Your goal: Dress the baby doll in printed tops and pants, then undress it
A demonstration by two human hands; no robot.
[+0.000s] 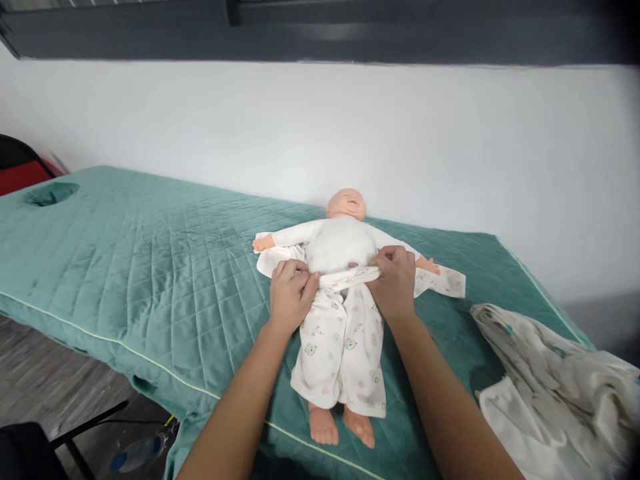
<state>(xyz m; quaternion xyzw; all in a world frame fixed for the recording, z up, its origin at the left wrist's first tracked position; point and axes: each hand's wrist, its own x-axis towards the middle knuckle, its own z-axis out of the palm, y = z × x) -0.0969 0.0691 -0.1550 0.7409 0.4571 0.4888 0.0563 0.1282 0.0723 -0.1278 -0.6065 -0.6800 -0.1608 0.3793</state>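
Observation:
A baby doll (340, 243) lies on its back with its head toward the wall and its bare feet toward me. White patterned pants (323, 347) cover its legs. My left hand (291, 293) is closed on the waistband at the doll's hip, thumb and fingers pinching the cloth. On the other side my right hand (395, 280) grips the same waistband, so the band is stretched across the doll's belly. A white patterned garment (447, 281) lies spread beneath the doll, its sleeve out past the doll's hand.
A green quilted cover (165, 247) lies over the bed, which has a face hole (53, 193) at the far left. Crumpled white cloth (560, 387) lies at the right. A white wall stands behind. A plastic bottle (139, 453) is on the floor, lower left.

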